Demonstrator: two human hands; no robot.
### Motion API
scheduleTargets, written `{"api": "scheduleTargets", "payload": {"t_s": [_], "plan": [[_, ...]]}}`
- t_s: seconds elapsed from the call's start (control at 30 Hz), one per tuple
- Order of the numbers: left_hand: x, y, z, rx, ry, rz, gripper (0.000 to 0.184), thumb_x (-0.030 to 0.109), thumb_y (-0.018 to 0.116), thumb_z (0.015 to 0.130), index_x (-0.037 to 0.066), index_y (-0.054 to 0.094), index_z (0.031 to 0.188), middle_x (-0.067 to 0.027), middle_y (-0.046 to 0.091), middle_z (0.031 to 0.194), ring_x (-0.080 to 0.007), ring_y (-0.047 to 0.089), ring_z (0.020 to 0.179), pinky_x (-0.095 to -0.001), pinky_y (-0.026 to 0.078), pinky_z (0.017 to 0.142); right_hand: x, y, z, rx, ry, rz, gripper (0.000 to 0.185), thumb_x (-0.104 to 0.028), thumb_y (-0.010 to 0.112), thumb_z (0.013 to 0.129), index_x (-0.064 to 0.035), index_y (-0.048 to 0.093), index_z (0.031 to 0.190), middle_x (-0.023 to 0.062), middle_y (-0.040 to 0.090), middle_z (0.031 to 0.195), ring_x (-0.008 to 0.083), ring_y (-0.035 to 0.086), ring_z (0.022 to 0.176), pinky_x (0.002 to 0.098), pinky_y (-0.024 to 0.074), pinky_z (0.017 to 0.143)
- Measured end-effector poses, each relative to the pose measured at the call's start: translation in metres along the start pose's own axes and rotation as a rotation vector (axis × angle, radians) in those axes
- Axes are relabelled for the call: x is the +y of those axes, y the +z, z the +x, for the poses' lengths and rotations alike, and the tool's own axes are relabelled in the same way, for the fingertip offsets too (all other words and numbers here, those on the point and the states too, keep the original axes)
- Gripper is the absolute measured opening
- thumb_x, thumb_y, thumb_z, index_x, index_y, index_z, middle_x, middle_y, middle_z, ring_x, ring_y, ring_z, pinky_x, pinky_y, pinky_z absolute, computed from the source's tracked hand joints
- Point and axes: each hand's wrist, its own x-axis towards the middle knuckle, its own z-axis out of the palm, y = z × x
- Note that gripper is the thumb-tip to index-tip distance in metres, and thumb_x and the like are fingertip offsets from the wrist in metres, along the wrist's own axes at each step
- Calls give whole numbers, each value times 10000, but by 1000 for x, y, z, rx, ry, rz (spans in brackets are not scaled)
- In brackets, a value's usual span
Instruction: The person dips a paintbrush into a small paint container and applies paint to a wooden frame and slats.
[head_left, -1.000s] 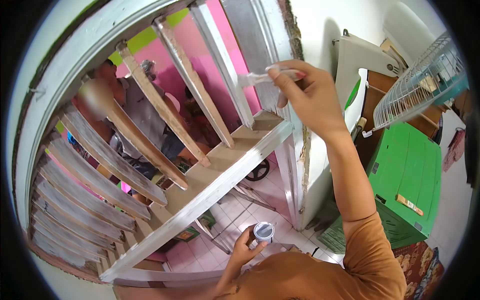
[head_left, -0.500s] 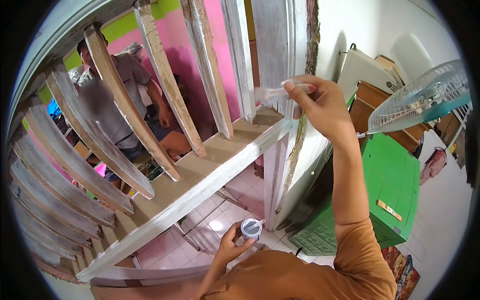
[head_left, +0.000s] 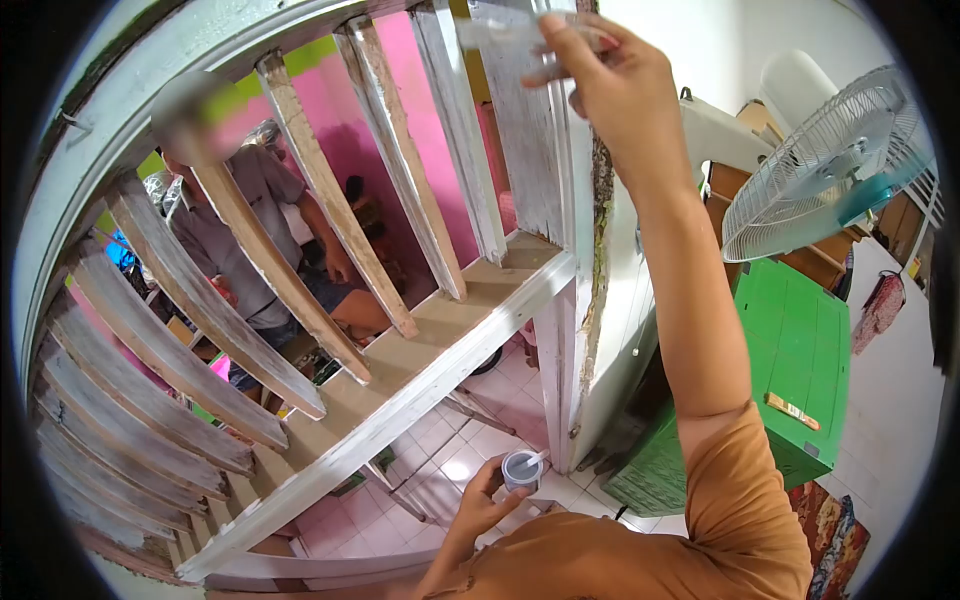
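Observation:
High at the top centre, my right hand (head_left: 625,85) pinches the handle of a paint brush (head_left: 495,35), whose pale bristles are blurred near the upper part of a slat (head_left: 455,120). My left hand (head_left: 485,505) holds a small open paint can (head_left: 522,468) low in front of my body, with a light stick or handle leaning in it. Painted and partly bare wooden slats stand in a frame above a ledge (head_left: 430,345) with a whitish front edge.
Behind the slats a person in a grey shirt (head_left: 240,235) sits by a pink wall. To the right are a fan (head_left: 830,170) and a green box (head_left: 790,350) with another brush (head_left: 792,411) on its lid. Metal legs stand on the tiled floor below.
My right hand and its brush have risen from the lower part of the slat towards its top. My left hand still holds the can. The view has shifted slightly.

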Motion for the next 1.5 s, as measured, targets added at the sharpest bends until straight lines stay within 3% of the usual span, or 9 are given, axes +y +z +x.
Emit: {"api": "scheduleTargets", "payload": {"t_s": [0.1, 0.27, 0.5, 0.67, 0.8, 0.9, 1.0, 1.27, 1.5], "plan": [[1, -3, -3, 4, 10, -12, 649, 94, 800, 887, -53, 451, 1414, -134, 590, 1335, -233, 568, 1272, -406, 429, 1124, 2, 0, 7, 30, -122, 161, 417, -339, 684, 973, 47, 715, 1127, 79, 737, 795, 93, 630, 669, 229, 461, 656], [5, -4, -9, 54, 21, -6, 654, 93, 804, 883, -58, 450, 1412, -138, 596, 1329, -230, 576, 1263, -399, 441, 1114, -4, -19, -31, -58, 224, -124, 398, -290, 693, 976, 71, 698, 1145, 92, 736, 896, 126, 659, 664, 251, 476, 644], [12, -3, -10, 68, 23, 40, 600, 76, 799, 878, -41, 495, 1381, -134, 615, 1318, -205, 603, 1229, -355, 468, 1085, -7, -25, -69, -25, 196, -64, 302, -234, 710, 961, 39, 720, 1091, 55, 706, 818, 116, 621, 655, 300, 480, 623], [15, -1, -10, 39, 40, 80, 592, 74, 801, 874, -36, 504, 1374, -127, 618, 1311, -195, 605, 1222, -351, 466, 1084, -14, -25, -52, 120, -327, -464, 186, -173, 721, 932, -9, 737, 1019, 116, 650, 773, 209, 634, 645, 325, 481, 609], [13, -1, -13, 60, 31, 56, 590, 72, 789, 878, -40, 500, 1380, -126, 616, 1312, -200, 602, 1228, -352, 461, 1086, -13, -32, -71, 93, -347, -615, 178, -163, 722, 926, -1, 728, 1000, 117, 661, 804, 228, 633, 667, 329, 483, 614], [13, -4, -17, 69, 40, 39, 598, 67, 782, 879, -46, 492, 1390, -132, 609, 1323, -206, 597, 1238, -354, 457, 1090, -16, -40, -98, -12, -265, -650, 150, -134, 712, 945, 6, 719, 995, 104, 678, 816, 185, 650, 655, 295, 484, 607], [14, -5, -18, 87, 57, 38, 605, 61, 778, 879, -50, 486, 1397, -136, 602, 1335, -208, 590, 1249, -353, 454, 1093, -19, -49, -120, 57, -40, -273, 130, -72, 673, 982, 23, 704, 1066, 65, 693, 827, 105, 667, 650, 209, 480, 616], [14, -8, -12, 162, 137, 120, 656, 61, 784, 865, -46, 460, 1426, -126, 566, 1371, -208, 548, 1292, -363, 426, 1123, -1, -76, -202, 56, 45, -79, 288, -190, 580, 1053, 65, 658, 1162, 121, 684, 891, 119, 612, 611, 210, 364, 500], [19, -11, -1, 202, 165, 146, 712, 49, 796, 838, -43, 438, 1446, -132, 513, 1401, -228, 516, 1320, -387, 397, 1152, 10, -115, -258, 188, 314, 73, 333, -248, 596, 1029, 68, 659, 1116, 146, 678, 844, 183, 618, 529, 234, 394, 448]]}}
